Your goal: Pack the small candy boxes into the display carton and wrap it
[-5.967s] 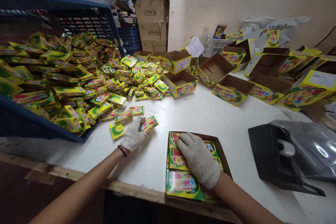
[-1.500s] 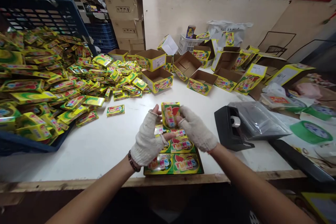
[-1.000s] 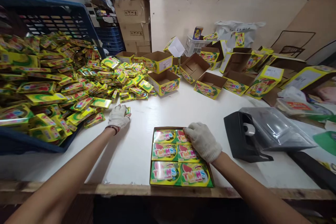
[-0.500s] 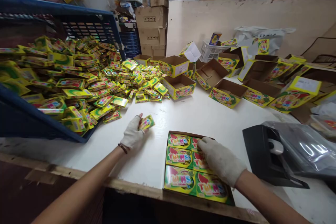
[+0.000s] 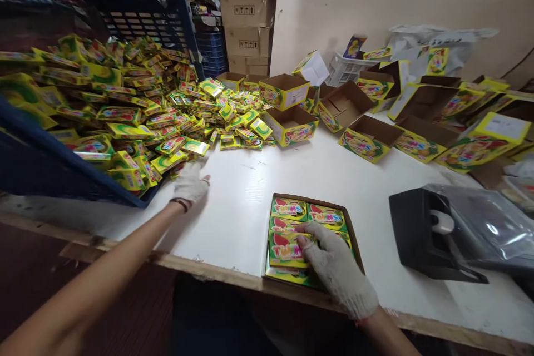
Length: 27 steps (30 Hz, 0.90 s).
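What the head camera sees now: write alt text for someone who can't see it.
A gloved right hand holds a TWINS packet over an open box of packets on a white table; the gloved left hand is at the edge of a heap extending from a blue crate. Open cartons sit behind, a black tape dispenser at right.

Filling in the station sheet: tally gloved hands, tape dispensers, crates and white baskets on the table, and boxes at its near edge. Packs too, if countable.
Left hand and right hand, gloved: 2
Tape dispenser: 1
Blue crate: 1
White basket: 1
Near-edge box: 1
Total: 6
Packs overlap too much to count; left out.
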Motion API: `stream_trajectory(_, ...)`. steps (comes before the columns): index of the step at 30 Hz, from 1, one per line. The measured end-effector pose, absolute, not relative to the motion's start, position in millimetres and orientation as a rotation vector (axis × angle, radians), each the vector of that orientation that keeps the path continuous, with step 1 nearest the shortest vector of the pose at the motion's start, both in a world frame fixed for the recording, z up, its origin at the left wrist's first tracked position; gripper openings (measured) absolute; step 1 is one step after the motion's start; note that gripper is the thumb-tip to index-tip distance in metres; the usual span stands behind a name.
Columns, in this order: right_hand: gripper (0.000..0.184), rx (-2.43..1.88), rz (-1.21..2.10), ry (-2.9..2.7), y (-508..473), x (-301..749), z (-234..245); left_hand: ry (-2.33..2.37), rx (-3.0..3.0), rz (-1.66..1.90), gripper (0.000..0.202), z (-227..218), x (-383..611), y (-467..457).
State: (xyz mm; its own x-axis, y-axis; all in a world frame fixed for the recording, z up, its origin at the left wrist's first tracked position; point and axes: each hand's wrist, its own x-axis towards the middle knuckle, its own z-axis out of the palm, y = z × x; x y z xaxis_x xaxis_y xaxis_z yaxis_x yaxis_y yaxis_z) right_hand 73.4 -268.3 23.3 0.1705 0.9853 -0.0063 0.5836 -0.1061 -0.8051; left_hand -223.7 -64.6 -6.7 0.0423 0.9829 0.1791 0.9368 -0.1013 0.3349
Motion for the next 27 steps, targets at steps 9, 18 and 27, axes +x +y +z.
stream_trajectory(9, 0.017, -1.567, 0.405, -1.822, -287.1, 65.1, 3.2, 2.263, 2.108, 0.324, 0.041, -23.1, -267.8, -51.0)
stream_trajectory(18, 0.016, -1.562, 0.393, -1.966, -274.9, 70.8, 17.4, 1.803, 2.062, 0.656, 0.053, -23.7, -201.3, -115.2)
stream_trajectory(27, 0.037, -1.457, 0.849, -1.468, -224.3, 52.7, 53.8, 0.962, 2.252, 1.194, 0.071, -2.6, -118.0, -192.9)
